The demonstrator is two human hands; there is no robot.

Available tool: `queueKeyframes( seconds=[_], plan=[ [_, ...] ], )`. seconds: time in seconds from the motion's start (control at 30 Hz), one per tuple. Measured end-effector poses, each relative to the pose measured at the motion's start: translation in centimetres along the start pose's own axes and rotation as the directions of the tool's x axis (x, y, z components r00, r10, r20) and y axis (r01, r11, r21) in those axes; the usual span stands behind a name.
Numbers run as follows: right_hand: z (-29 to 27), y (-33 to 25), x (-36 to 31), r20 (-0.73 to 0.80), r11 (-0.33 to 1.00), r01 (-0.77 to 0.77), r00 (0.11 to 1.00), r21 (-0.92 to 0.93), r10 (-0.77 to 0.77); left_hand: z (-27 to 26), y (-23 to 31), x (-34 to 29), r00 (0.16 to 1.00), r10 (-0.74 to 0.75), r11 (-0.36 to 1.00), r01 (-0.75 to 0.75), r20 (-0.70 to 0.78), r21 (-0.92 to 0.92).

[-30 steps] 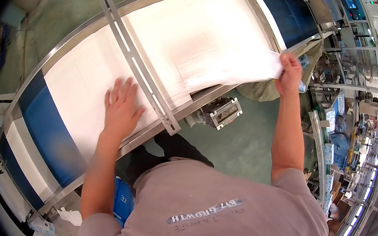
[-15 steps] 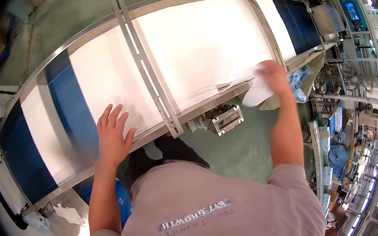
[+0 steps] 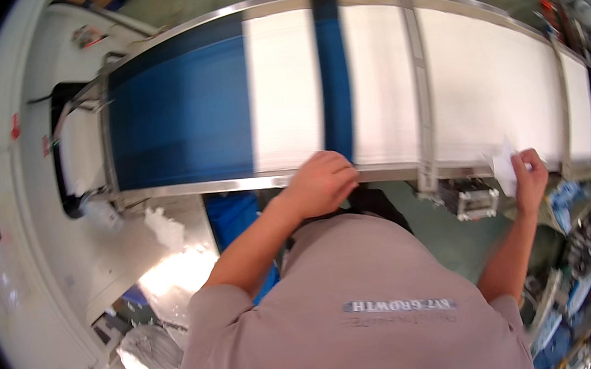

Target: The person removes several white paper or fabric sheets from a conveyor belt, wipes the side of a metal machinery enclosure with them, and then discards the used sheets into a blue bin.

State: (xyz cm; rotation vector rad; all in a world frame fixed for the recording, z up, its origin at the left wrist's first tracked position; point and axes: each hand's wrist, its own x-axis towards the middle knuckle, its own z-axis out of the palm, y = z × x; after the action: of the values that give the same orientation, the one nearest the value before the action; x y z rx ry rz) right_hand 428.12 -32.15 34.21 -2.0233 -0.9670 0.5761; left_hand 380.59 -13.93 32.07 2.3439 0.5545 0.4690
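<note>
A thin white sheet (image 3: 506,168) hangs from my right hand (image 3: 531,178), pinched between thumb and fingers at the near edge of the conveyor. Behind it, a broad layer of white sheets (image 3: 488,74) covers the right half of the blue belt (image 3: 179,110). My left hand (image 3: 322,183) is over the near metal rail, its fingers curled together; no object shows in them, and their undersides are hidden. Just beyond that hand lies a separate white band (image 3: 284,88), with a narrow blue strip between it and the broad layer.
A slotted metal bar (image 3: 416,77) crosses above the belt. Below the near rail sits a metal device (image 3: 476,203). At the left stands a white machine (image 3: 16,186) with a dark-edged opening, and a blue bin (image 3: 234,219) is under the conveyor. A bag (image 3: 566,199) hangs at right.
The view has swung left, bringing in more belt and the white machine. My left hand has gone from spread fingers to curled ones. The sheet is still in my right hand.
</note>
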Motion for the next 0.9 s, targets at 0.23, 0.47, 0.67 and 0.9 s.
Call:
queueKeyframes(
  seconds=[0.23, 0.47, 0.67, 0.9],
  plan=[
    [8.5, -8.9, -1.0, 0.177, 0.994, 0.105, 0.979, 0.001, -0.104, -4.3, -2.8, -4.6, 0.99, -0.107, 0.992, 0.112, -0.086, 0.052],
    [13.8, -11.3, -2.0, 0.36, 0.966, 0.231, 0.916, -0.116, -0.176, -6.7, -5.3, -8.4, 0.984, -0.159, 0.982, 0.167, -0.084, 0.09],
    [13.8, -14.6, -1.8, 0.362, 0.872, 0.321, 0.914, -0.369, -0.183, -7.3, -6.4, -11.0, 0.977, -0.198, 0.976, 0.204, -0.078, 0.072],
    [8.9, -11.7, -3.7, 0.371, 0.815, 0.186, 0.928, -0.549, 0.038, -5.5, -5.4, -2.7, 0.993, -0.023, 0.998, 0.03, 0.115, -0.06]
  ],
)
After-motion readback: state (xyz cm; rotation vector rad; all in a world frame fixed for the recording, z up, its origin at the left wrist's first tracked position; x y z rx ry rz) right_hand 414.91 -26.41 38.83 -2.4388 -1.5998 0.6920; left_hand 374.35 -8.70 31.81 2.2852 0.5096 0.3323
